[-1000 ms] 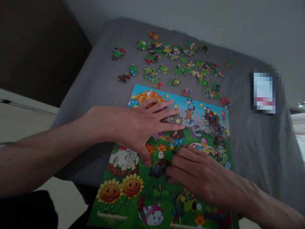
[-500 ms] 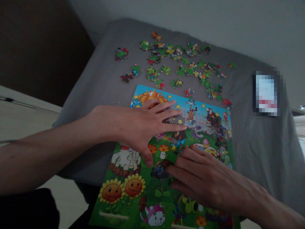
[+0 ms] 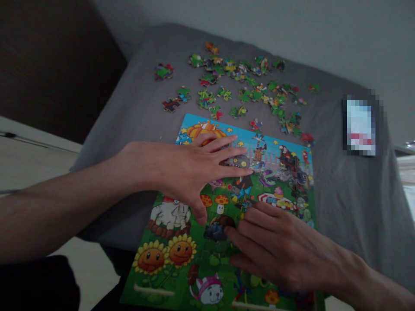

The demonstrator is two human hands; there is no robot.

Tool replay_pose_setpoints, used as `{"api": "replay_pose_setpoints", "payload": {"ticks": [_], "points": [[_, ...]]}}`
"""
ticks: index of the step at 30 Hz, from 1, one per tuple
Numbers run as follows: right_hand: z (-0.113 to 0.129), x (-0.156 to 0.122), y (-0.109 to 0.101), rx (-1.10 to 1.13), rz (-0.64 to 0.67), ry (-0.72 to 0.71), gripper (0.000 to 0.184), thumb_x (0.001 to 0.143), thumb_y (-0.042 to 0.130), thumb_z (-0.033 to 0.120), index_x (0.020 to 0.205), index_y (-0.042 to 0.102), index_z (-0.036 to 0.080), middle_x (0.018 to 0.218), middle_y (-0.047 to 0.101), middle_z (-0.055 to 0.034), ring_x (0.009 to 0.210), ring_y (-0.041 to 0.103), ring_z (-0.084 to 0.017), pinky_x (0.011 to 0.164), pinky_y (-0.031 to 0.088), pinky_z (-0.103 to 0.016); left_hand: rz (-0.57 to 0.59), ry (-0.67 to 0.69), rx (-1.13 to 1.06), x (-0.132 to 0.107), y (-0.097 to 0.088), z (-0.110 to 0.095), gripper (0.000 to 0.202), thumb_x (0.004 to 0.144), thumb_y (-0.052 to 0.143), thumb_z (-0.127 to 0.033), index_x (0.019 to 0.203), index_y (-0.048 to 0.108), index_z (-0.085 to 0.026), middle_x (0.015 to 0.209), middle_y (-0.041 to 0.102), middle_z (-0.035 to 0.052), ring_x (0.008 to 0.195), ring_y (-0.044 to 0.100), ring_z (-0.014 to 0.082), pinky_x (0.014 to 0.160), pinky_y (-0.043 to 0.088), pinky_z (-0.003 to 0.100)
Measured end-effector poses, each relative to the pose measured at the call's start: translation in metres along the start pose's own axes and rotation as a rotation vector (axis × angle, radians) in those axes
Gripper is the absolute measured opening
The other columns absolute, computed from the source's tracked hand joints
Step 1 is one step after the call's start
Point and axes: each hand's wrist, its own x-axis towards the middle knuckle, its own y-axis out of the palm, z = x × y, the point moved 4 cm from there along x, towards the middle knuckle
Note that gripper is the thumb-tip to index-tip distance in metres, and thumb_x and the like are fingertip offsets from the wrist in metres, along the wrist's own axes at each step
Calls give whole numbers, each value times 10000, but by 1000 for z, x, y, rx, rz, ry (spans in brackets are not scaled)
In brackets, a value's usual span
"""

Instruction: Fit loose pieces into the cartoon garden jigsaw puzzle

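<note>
A colourful cartoon jigsaw puzzle board (image 3: 207,268) lies in front of me, printed with sunflowers, mushrooms and zombies under a blue sky. Across its upper left part my left hand (image 3: 191,168) rests palm down, fingers spread wide and thumb pointing toward me. My right hand (image 3: 275,246) is over the lower right part, its fingers bent and drawn together against the board just below the middle. Whatever is under those fingertips is hidden. Between the two hands a mushroom picture (image 3: 221,203) shows on the board.
Beyond the board, many loose puzzle pieces (image 3: 244,93) are scattered and partly heaped on a grey cloth (image 3: 129,112). A pixelated phone-like device (image 3: 360,125) lies at the right. Pale wall stands behind; a dark panel (image 3: 58,65) is at the left.
My right hand has shifted slightly downward on the board, baring more of the picture above its knuckles. My left hand stays spread in the same place. The whole view has drifted a little.
</note>
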Motion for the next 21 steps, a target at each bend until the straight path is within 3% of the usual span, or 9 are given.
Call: {"api": "replay_pose_setpoints", "payload": {"ticks": [7, 14, 21], "points": [[1, -2, 0, 15, 21, 7, 145, 1000, 561, 202, 999, 684, 125, 785, 644, -12, 731, 514, -182, 670, 354, -368, -22, 13, -14, -1, 1, 1, 1196, 576, 830, -687, 1575, 272, -337, 1692, 116, 71, 1544, 21, 374, 1226, 91, 545], [12, 0, 1, -93, 11, -32, 213, 963, 500, 113, 936, 712, 113, 788, 678, -43, 653, 493, -197, 577, 311, -380, 1, -12, -55, -1, 1, 2, 1129, 617, 834, -623, 1567, 288, -352, 1692, 123, 49, 1541, 20, 392, 1222, 79, 552], [15, 4, 3, -98, -100, -36, 125, 943, 628, 178, 909, 720, 100, 801, 697, -35, 653, 524, -190, 587, 344, -381, -34, 22, -54, -1, 1, 2, 1112, 631, 825, -628, 1566, 299, -336, 1687, 153, 52, 1541, 20, 388, 1223, 81, 567]]}}
